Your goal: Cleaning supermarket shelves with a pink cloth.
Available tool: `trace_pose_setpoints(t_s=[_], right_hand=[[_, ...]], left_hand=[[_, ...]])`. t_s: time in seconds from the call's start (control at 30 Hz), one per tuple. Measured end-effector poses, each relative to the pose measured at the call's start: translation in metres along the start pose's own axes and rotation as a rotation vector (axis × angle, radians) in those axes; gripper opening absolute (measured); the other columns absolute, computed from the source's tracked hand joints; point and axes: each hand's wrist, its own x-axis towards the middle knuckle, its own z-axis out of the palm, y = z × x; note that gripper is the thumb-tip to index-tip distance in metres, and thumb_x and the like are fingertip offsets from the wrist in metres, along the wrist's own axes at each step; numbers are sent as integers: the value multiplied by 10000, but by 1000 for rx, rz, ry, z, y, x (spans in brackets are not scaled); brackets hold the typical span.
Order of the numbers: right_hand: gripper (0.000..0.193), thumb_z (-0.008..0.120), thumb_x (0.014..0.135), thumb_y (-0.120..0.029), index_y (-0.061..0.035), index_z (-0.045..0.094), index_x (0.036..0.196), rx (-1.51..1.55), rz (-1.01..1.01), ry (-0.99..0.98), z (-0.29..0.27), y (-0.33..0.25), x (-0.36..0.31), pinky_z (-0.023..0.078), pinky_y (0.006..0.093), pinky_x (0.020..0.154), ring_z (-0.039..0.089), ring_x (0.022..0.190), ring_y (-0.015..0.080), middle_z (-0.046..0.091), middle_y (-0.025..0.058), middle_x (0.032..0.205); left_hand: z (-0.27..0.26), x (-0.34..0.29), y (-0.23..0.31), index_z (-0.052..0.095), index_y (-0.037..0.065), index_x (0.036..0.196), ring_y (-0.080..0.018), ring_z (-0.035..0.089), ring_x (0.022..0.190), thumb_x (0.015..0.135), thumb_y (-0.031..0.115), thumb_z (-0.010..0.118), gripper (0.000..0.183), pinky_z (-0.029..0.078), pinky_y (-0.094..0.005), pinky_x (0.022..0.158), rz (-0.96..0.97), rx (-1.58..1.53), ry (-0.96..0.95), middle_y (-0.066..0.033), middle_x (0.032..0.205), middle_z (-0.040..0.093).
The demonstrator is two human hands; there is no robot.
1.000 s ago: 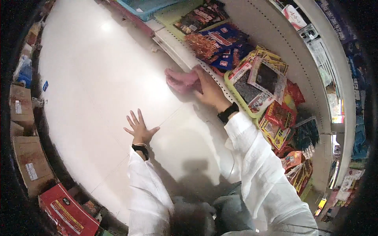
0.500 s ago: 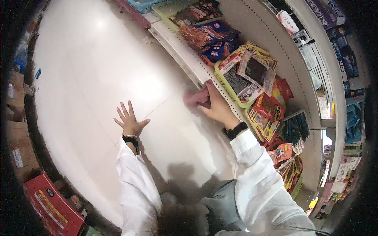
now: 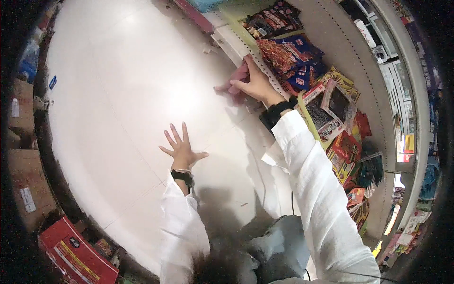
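My right hand [image 3: 257,84] grips a pink cloth [image 3: 238,81] against the front edge of the pale metal shelf [image 3: 235,46]. Part of the cloth hangs below my fingers, over the floor. Just beyond that hand, on the shelf, lie blue and orange snack packets [image 3: 295,53]. Nearer my wrist is a yellow-green basket [image 3: 309,118] with flat packs of dark food in it. My left hand [image 3: 182,147] hovers over the pale floor with its fingers spread, touching nothing. A black band circles each wrist.
More snack packets [image 3: 345,146] fill the shelf on the right, and dark packets [image 3: 274,20] lie at its far end. Cardboard boxes [image 3: 32,180] and a red box [image 3: 78,251] line the left side. Glossy pale floor [image 3: 113,94] lies between.
My right hand has slid the pink cloth along the shelf edge, away from me, toward the blue packets. The view has shifted. My left hand stays spread.
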Motion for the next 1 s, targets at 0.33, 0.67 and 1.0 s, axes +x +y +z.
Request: trace_pose_setpoints(t_s=[0.33, 0.67, 1.0], right_hand=[[776, 687, 669, -213, 17, 266, 1278, -133, -182, 80, 21, 15, 90, 343, 335, 933, 438, 1112, 282, 445, 188, 1181], [926, 672, 623, -298, -47, 156, 1349, -398, -274, 62, 21, 10, 147, 216, 366, 1043, 230, 1272, 326, 235, 214, 1363], [974, 669, 598, -272, 21, 106, 1338, -276, -186, -24, -3, 4, 17, 223, 365, 1029, 233, 1259, 362, 179, 275, 1362]], left_hand=[[4, 10, -3, -48, 164, 1381, -442, -203, 1252, 423, 517, 796, 1325, -62, -739, 839, 59, -63, 10, -236, 1383, -188], [16, 4, -10, 2, 211, 1387, -439, -174, 1264, 383, 528, 798, 1320, -54, -738, 850, 74, -116, 95, -210, 1401, -159], [-16, -8, 2, -95, 222, 1371, -376, -182, 1283, 427, 549, 779, 1327, -43, -690, 917, -38, 56, 10, -179, 1399, -199]])
